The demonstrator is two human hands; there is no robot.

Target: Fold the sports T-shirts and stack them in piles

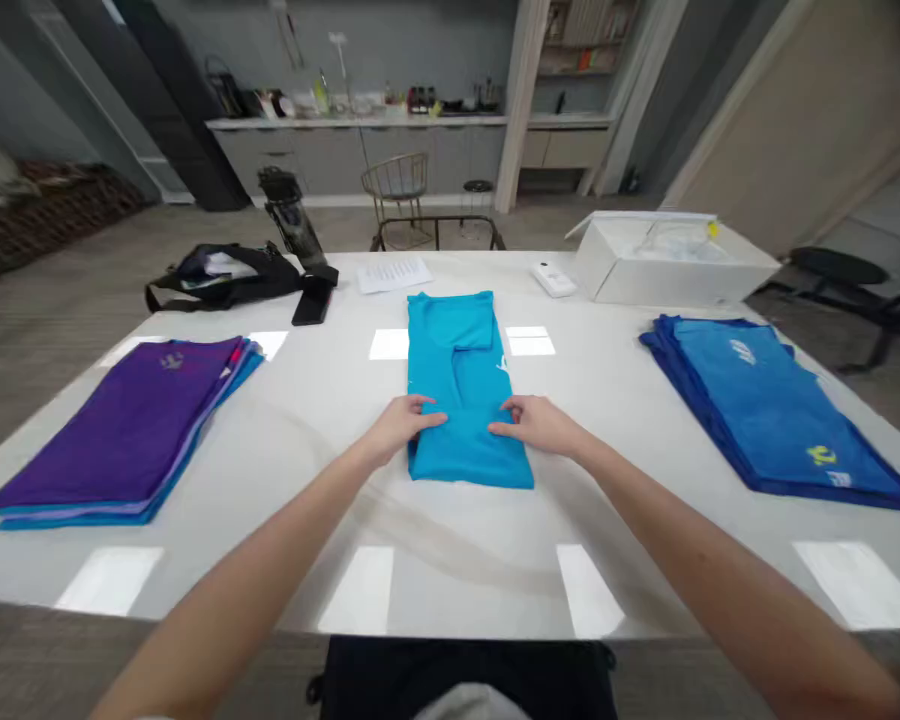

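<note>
Turquoise garment (465, 445): lies folded lengthwise at mid-table, between two cloth stacks, its near end doubled over.
Left hand (396, 430): partly open, thumb and fingertips at the garment's left side; cannot tell whether cloth is pinched.
Right hand (546, 424): partly open, mirrors it at the right side; pinch likewise unconfirmed. The paired placement presumably keeps the fold level.
Purple-topped stack (124, 425): flat, left, apart from the garment, likely for working room.
Blue stack (776, 400): flat, right, near the white box (649, 280).
Table (270, 570): supports all.
</note>
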